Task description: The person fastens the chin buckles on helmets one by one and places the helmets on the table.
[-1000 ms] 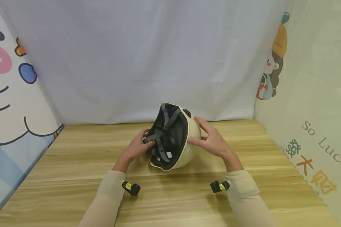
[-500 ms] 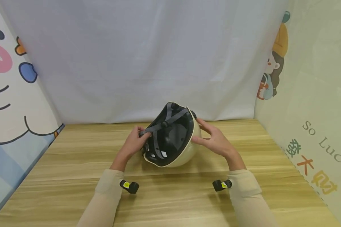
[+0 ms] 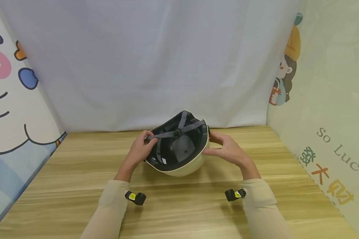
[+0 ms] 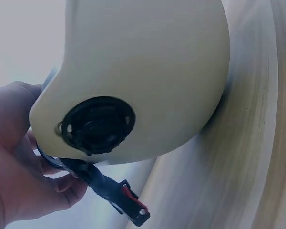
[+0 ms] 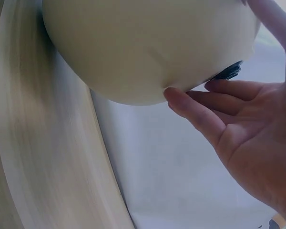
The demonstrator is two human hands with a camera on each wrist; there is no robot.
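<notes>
A cream helmet (image 3: 179, 171) lies tipped crown-down on the table, its black lining and grey straps (image 3: 167, 134) facing up. My left hand (image 3: 139, 149) grips its left rim, thumb over the strap there. In the left wrist view, a black round vent (image 4: 100, 125) shows on the shell, and a strap end with a black buckle (image 4: 133, 205) and red tab hangs beneath my fingers. My right hand (image 3: 228, 149) holds the helmet's right side, thumb on the near shell and fingers farther back. Part of a black fitting (image 5: 228, 71) shows beside those fingers.
The wood-grain table (image 3: 179, 212) spreads around the helmet. A white curtain (image 3: 167, 66) hangs at the table's back edge. Printed cartoon panels (image 3: 326, 99) stand on both sides. Small black cameras sit on both wrists.
The helmet has rolled, so its opening turns from facing left to facing mostly up. My left hand has shifted left and slightly up along with the rim; the right hand follows on its side.
</notes>
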